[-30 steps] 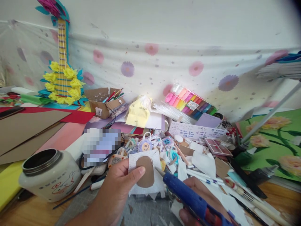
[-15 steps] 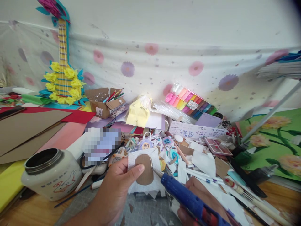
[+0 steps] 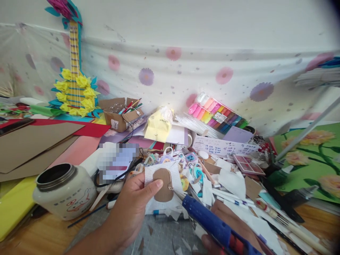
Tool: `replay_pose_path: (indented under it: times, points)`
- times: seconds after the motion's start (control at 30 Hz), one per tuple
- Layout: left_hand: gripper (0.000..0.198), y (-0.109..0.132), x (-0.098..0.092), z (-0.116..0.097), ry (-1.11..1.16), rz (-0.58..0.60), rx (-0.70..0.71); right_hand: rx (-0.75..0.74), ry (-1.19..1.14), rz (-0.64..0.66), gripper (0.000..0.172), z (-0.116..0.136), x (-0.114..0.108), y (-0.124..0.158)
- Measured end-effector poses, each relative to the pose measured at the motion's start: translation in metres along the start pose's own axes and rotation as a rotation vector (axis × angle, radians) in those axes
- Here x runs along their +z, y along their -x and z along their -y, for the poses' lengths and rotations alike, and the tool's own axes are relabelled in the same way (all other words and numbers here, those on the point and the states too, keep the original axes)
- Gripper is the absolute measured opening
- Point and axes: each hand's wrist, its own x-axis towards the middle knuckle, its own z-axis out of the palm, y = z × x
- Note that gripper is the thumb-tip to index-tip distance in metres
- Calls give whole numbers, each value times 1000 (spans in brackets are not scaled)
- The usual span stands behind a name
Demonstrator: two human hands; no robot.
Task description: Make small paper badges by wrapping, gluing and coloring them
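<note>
Left hand: the bare left hand (image 3: 134, 203) pinches a brown, rounded cardboard piece (image 3: 164, 195) against a white, textured, square sheet (image 3: 174, 171); its thumb lies over the cardboard's left part, its fingers mostly hidden behind the sheet
Right hand: the bare right hand (image 3: 232, 219) is closed around a blue plastic glue gun (image 3: 209, 221), which covers part of it; the two hands are apart
Nozzle: its metal tip points at the cardboard's right edge, where a clear, shiny bead shows; whether it touches, I cannot tell
Cardboard piece: held up over a grey gridded mat (image 3: 162, 241), near the middle of the view
In the way: the sheet hides part of a pile of small colourful charms (image 3: 190, 159) behind it; white paper scraps (image 3: 233, 182) crowd the surface (image 3: 53, 233) beside the right hand
Left side: a pale, wide-mouthed jar (image 3: 63, 202) with a red drawing; brown flat card sheets (image 3: 39, 141) beyond it
Back: a brown cardboard box (image 3: 117, 120) of pens; a crumpled yellow bag (image 3: 158, 127); a clear pack of multicoloured clay (image 3: 216, 115)
Right side: a pink four-panel tray (image 3: 248, 164); a dark bottle with a grey nozzle (image 3: 300, 198); a green board with peach flowers (image 3: 313, 156)
</note>
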Motion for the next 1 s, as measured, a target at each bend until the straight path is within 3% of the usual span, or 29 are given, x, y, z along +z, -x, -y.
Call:
replay_pose_path:
  times: [0.13,0.3,0.47,0.73,0.87,1.0]
  points:
    - [17,1,0,-2,10,-12,-11,-50,16,-5,17,4,2,-2]
    - [21,1,-2,-1,22,-29,-19,21,-43,-109,26,14,7,-4]
    - [18,-1,-2,-2,16,-28,-8,46,-101,-45,19,18,8,-4]
    - [25,0,0,-8,17,-57,-51,80,-118,71,13,42,-33,-7]
    - [21,3,5,-10,-28,-59,-116,279,-97,-189,21,43,-49,25]
    - [16,9,10,-4,-30,-20,-262,646,-112,-572,28,7,-65,88]
